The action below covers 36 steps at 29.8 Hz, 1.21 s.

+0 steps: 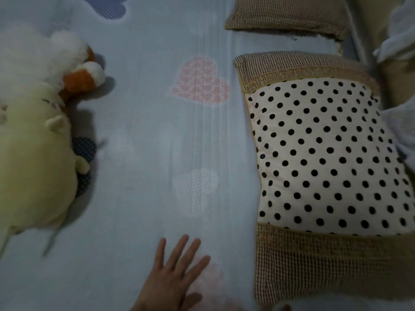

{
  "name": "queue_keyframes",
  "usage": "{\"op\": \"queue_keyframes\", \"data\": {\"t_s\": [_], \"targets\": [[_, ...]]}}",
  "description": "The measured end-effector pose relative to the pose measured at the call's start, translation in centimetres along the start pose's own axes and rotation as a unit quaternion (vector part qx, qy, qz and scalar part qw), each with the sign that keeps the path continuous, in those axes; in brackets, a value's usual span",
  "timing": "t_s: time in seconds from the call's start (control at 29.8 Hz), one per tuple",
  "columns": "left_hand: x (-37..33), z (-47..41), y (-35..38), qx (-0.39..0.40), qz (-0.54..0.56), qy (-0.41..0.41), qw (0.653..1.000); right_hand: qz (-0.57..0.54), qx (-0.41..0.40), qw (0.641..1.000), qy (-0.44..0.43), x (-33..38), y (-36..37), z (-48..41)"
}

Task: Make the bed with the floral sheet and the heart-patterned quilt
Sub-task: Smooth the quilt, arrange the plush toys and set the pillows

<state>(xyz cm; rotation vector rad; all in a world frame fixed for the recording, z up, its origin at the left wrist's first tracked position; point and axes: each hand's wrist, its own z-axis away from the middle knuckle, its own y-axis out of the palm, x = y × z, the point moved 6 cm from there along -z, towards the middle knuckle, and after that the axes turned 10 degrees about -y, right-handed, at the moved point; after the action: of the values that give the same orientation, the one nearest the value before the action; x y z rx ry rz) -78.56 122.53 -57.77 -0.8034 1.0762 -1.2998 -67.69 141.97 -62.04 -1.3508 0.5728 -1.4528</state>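
Pressing flat on the heart-patterned quilt (143,212) at the near edge: the left hand (173,281), palm down, fingers (179,250) straight and splayed wide apart, thumb out to the right, gripping nothing. Wrist cut off by the bottom of the view, fingertips aimed toward the far side, with the outer ones resting on a faint pink heart. Just right of the hand, lying on the quilt, a polka-dot pillow (325,153) with brown checked ends. Spread smooth beyond the hand, the pale blue quilt, with fine straight creases up its middle. Off to the left, a pale yellow plush toy (33,164) and behind it, touching, a white-and-orange plush toy (74,63). Farthest, at top right, a second brown checked pillow (285,14).
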Motion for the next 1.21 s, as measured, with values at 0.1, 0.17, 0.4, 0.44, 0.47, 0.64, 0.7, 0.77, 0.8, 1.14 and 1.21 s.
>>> {"op": "queue_keyframes", "data": {"t_s": [0.1, 0.17, 0.4, 0.44, 0.47, 0.64, 0.7, 0.77, 0.8, 1.14, 1.21], "targets": [[-0.6, 4.0, -0.8, 0.020, 0.025, 0.018, 0.999, -0.080, -0.010, 0.997, -0.013, 6.1, -6.5, -7.7], [1.5, 3.9, -3.6, -0.042, 0.087, -0.002, 0.995, -0.062, 0.056, 0.996, -0.018, 10.5, -9.7, -12.2], [19.0, 0.6, -5.1, 0.000, -0.033, -0.068, 0.997, 0.235, 0.115, 0.879, -0.398, 19.4, -5.7, -26.2], [19.4, 2.7, -3.3, 0.011, -0.042, -0.042, 0.998, 0.225, 0.141, 0.860, -0.435, 19.5, -3.3, -24.2], [19.0, 4.6, -2.1, 0.022, -0.046, -0.016, 0.999, 0.217, 0.149, 0.847, -0.462, 19.0, -2.1, -21.6], [14.0, 13.3, 2.0, 0.030, -0.017, 0.114, 0.993, 0.217, 0.180, 0.792, -0.541, 15.4, 0.1, -9.4], [13.7, 14.1, 0.2, -0.005, -0.008, 0.133, 0.991, 0.184, 0.151, 0.809, -0.538, 16.9, -0.5, -9.7], [15.1, 12.6, -4.4, -0.125, 0.032, 0.098, 0.987, 0.108, 0.128, 0.841, -0.515, 20.0, -2.2, -12.2], [17.1, 11.8, -7.6, -0.202, 0.055, 0.049, 0.977, 0.079, 0.095, 0.854, -0.505, 22.7, -3.5, -14.1], [39.0, 2.8, -20.1, -0.165, 0.331, -0.408, 0.835, -0.180, 0.152, 0.965, -0.116, 46.6, -6.0, -30.5], [40.2, 2.4, -19.2, -0.120, 0.348, -0.435, 0.822, -0.235, 0.175, 0.955, -0.049, 47.5, -4.3, -30.4]]}}
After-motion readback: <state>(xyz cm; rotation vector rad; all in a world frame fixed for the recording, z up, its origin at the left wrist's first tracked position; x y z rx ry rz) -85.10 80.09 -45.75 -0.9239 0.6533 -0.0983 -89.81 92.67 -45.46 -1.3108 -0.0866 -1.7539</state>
